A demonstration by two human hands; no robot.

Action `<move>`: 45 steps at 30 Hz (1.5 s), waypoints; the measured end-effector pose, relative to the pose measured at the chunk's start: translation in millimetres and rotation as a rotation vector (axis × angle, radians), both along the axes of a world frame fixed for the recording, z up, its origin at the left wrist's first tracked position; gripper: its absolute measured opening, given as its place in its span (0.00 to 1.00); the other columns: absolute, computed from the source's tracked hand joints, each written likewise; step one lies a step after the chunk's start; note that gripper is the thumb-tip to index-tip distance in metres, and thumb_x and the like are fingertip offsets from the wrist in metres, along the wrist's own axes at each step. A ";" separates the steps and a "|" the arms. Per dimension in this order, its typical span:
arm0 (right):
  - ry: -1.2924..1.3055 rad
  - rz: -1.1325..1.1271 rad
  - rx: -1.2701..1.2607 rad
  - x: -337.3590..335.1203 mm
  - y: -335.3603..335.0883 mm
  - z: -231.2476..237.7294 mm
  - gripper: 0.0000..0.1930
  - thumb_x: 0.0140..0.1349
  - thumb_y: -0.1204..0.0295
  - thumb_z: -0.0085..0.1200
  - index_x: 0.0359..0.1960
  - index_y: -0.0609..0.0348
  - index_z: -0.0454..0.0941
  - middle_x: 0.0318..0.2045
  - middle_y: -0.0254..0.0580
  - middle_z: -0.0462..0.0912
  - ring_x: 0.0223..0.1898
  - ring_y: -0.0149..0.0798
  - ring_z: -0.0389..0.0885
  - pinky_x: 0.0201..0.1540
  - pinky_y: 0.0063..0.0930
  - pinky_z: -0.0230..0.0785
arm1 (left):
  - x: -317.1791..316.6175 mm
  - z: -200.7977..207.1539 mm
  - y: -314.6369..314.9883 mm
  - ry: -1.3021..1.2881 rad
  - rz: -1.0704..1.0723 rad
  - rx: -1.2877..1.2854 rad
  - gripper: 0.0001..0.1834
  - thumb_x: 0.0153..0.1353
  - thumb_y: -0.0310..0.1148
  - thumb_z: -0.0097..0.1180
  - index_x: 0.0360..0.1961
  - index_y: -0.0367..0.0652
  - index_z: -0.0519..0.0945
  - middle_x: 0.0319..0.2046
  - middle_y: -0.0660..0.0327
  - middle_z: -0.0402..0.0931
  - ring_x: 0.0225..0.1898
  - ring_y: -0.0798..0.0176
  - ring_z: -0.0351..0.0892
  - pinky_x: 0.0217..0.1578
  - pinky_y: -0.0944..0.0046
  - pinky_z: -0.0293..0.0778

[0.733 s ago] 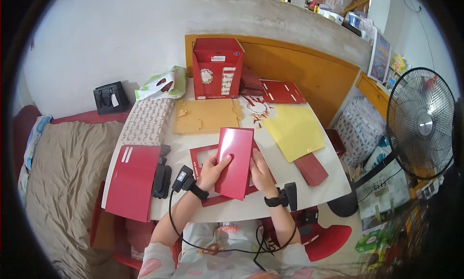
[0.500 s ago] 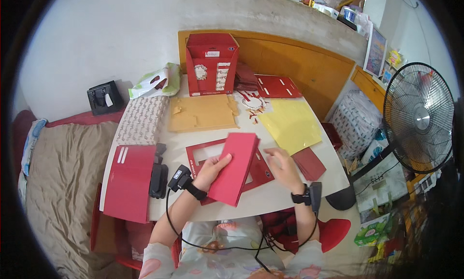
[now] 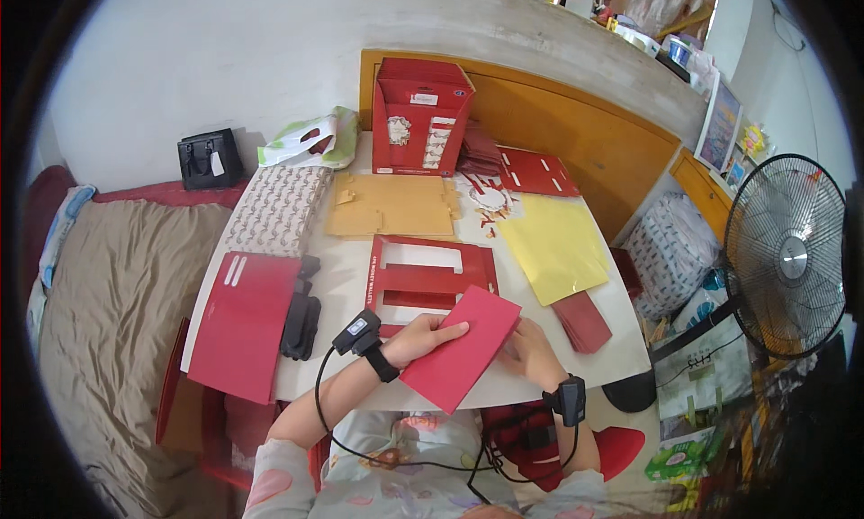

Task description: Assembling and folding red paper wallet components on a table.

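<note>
My left hand (image 3: pixel 425 337) grips a flat red paper envelope (image 3: pixel 463 353) by its left side, thumb lying on the upper face. The envelope is held tilted over the table's near edge. At its right edge my right hand (image 3: pixel 535 355) is curled closed on it, with the fingertips partly hidden behind the paper. Beyond the envelope lies a red cardboard frame (image 3: pixel 481 254) with rectangular cut-outs, partly covered by the envelope and my left hand. To the right of my right hand is a small stack of dark red envelopes (image 3: pixel 585 324).
On the white table (image 3: pixel 346 375) are a red folder (image 3: pixel 238 330), black devices (image 3: pixel 301 326), a patterned box (image 3: pixel 277 209), tan cardboard (image 3: pixel 396 204), a yellow sheet (image 3: pixel 558 249), paper scraps (image 3: pixel 489 198) and a tall red display box (image 3: pixel 418 123). A fan (image 3: pixel 787 249) stands right.
My right hand has come in to the envelope's right edge. The envelope has turned clockwise and come nearer to me, showing more of the red frame. The view has shifted slightly.
</note>
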State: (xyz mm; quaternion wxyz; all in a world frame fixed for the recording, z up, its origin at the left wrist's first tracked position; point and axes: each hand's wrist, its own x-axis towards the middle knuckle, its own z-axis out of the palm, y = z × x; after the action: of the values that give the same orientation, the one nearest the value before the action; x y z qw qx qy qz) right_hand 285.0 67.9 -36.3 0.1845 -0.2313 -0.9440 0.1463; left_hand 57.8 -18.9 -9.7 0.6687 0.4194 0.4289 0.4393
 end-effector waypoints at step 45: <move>-0.579 -0.557 0.244 87.9 44.3 15.9 0.13 0.46 0.71 0.49 0.33 0.67 0.71 0.28 0.55 0.76 0.31 0.51 0.77 0.34 0.39 0.71 | -0.1 6.5 -0.6 -0.400 0.108 -0.187 0.19 0.57 0.46 0.49 0.40 0.40 0.70 0.30 0.55 0.76 0.23 0.55 0.79 0.21 0.53 0.78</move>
State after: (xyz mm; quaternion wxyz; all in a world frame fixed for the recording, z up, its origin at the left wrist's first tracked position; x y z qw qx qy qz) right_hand 372.8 112.2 -20.5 -0.0301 -0.4859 -0.8686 -0.0930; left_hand 57.8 -19.5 -3.2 0.7520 0.2364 0.3484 0.5071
